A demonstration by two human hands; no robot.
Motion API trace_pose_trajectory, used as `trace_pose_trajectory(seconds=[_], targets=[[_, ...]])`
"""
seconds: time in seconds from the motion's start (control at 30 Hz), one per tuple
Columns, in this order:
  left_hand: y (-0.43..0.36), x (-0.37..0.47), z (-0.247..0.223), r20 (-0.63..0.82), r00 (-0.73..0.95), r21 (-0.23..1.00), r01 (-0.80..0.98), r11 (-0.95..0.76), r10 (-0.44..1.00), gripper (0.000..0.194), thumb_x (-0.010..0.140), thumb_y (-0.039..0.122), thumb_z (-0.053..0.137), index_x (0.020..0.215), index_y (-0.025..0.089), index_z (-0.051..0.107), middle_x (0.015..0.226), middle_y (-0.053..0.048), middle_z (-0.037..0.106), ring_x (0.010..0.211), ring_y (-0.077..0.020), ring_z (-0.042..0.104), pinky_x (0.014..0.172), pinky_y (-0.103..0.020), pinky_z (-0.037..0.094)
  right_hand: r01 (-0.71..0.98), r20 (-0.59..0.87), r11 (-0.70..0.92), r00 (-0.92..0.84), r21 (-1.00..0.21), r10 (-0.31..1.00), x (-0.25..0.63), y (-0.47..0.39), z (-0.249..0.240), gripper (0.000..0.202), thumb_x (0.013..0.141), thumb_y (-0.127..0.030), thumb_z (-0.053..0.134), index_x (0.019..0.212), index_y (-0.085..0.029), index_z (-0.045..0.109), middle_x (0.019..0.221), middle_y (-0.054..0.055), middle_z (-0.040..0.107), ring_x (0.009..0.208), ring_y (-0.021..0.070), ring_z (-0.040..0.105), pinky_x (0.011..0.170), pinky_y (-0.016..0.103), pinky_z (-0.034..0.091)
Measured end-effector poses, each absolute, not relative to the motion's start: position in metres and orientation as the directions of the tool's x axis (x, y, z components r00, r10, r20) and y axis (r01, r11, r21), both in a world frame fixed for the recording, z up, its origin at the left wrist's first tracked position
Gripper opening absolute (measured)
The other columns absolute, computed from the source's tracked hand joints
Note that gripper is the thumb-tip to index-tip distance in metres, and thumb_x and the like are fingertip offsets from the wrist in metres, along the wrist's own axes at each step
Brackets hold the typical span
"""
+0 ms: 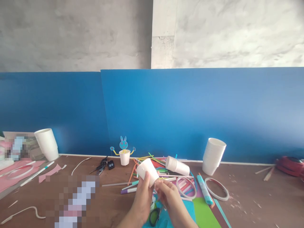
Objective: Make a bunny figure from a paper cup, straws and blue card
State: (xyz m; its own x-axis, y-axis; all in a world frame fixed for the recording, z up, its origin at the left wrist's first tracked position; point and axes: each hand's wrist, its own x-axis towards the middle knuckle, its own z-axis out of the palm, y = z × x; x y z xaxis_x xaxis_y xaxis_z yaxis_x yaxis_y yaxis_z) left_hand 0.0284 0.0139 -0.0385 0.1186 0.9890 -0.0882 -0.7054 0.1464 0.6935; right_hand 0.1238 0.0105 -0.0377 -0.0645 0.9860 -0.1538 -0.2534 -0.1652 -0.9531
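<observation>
My left hand (142,198) is wrapped round a tilted white paper cup (145,171), its thumb along the cup's side. Close against the cup's lower right edge, the fingers of my right hand (167,191) are pinched together. Whatever lies between those fingertips is too small to make out. Below my hands are dark-handled scissors (155,217), partly covered, on a blue sheet (188,207). Behind the cup spreads a pile of colourful pipe cleaners (162,163), with a stack of paper cups (177,166) lying on it.
A cup with a blue paper bunny (124,157) stands by the blue partition (190,110). Keys (103,165) lie left of it. To the right are a tall cup stack (213,156), a teal marker (204,190), a white ring (217,189) and a red pouch (290,166).
</observation>
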Motion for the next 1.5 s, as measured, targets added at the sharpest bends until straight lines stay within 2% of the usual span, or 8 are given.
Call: trace_pose_trajectory(seconds=[0.13,0.27,0.4,0.63,0.93,1.07,1.3,1.5], targets=[[0.018,0.023,-0.030,-0.246,0.193,0.588,-0.749,0.304,0.950,0.057,0.080,0.058,0.056,0.111,0.010,0.060,0.097,-0.013,0.071,0.097,-0.0257,0.064,0.079,-0.030,0.050,-0.336,-0.151,-0.203,-0.173,-0.920,0.973,0.136,0.012,-0.026,0.022,0.068,-0.034,0.061,0.060,-0.017,0.051,0.053,-0.006,0.044,0.045,0.0062,0.033,0.042,0.018,0.020],[0.020,0.019,-0.022,-0.313,0.137,0.523,-0.802,0.290,0.940,0.051,0.086,0.050,0.053,0.121,0.014,0.054,0.100,-0.011,0.071,0.098,-0.0233,0.065,0.080,-0.030,0.051,0.177,-0.018,0.007,-0.138,-0.984,0.990,0.147,0.019,-0.027,0.027,0.070,-0.031,0.057,0.050,-0.019,0.044,0.045,-0.005,0.043,0.044,0.0085,0.037,0.045,0.021,0.024],[0.017,0.020,-0.023,-0.288,0.171,0.543,-0.782,0.308,0.942,0.049,0.086,0.051,0.052,0.115,0.012,0.058,0.100,-0.012,0.070,0.103,-0.0247,0.063,0.083,-0.030,0.050,0.615,0.285,0.263,-0.064,-0.744,0.956,0.144,0.016,-0.032,0.007,0.071,-0.019,0.057,0.064,-0.019,0.056,0.057,-0.002,0.057,0.054,0.0130,0.051,0.053,0.022,0.031],[0.007,0.031,-0.036,-0.153,0.176,0.614,-0.754,0.234,0.972,0.068,0.067,0.059,0.070,0.117,0.016,0.056,0.105,-0.011,0.068,0.108,-0.0311,0.059,0.090,-0.036,0.044,0.777,0.564,0.430,-0.117,-0.461,0.817,0.131,0.001,-0.046,0.015,0.082,-0.018,0.050,0.073,-0.020,0.062,0.067,0.002,0.066,0.062,0.0160,0.061,0.059,0.022,0.036],[0.002,0.037,-0.038,-0.022,0.020,0.699,-0.714,0.030,1.000,0.078,0.071,0.051,0.071,0.134,0.024,0.034,0.121,-0.010,0.060,0.118,-0.0269,0.052,0.095,-0.033,0.040,0.219,0.181,0.145,0.152,-0.965,0.972,0.128,0.014,-0.050,0.021,0.071,-0.033,0.053,0.056,-0.021,0.047,0.050,-0.003,0.050,0.049,0.0133,0.045,0.049,0.023,0.034],[0.013,0.015,-0.022,0.103,-0.056,0.810,-0.575,-0.117,0.993,0.070,0.072,0.044,0.072,0.130,0.022,0.042,0.114,-0.010,0.064,0.112,-0.0278,0.055,0.094,-0.035,0.041,0.128,0.038,0.031,0.053,-0.991,0.998,0.140,0.027,-0.045,0.029,0.070,-0.042,0.053,0.052,-0.021,0.045,0.043,-0.005,0.045,0.043,0.0109,0.038,0.046,0.024,0.031],[0.029,-0.047,-0.030,-0.081,0.096,0.990,-0.104,0.091,0.992,0.060,0.061,0.018,0.073,0.117,0.020,0.054,0.105,-0.009,0.068,0.100,-0.0286,0.060,0.089,-0.039,0.042,0.828,0.070,0.049,-0.012,-0.559,0.997,0.173,0.032,-0.040,0.013,0.075,-0.023,0.051,0.082,-0.019,0.061,0.068,0.001,0.064,0.066,0.0182,0.059,0.056,0.025,0.032],[0.009,-0.073,-0.065,-0.036,0.261,0.989,0.147,-0.003,0.965,0.065,0.057,0.012,0.068,0.120,0.021,0.050,0.111,-0.006,0.064,0.105,-0.0271,0.055,0.093,-0.037,0.038,0.963,-0.094,0.080,-0.107,-0.258,0.990,0.180,0.022,-0.035,0.021,0.066,-0.009,0.054,0.080,-0.015,0.069,0.087,0.013,0.072,0.085,0.0298,0.066,0.060,0.029,0.036]])
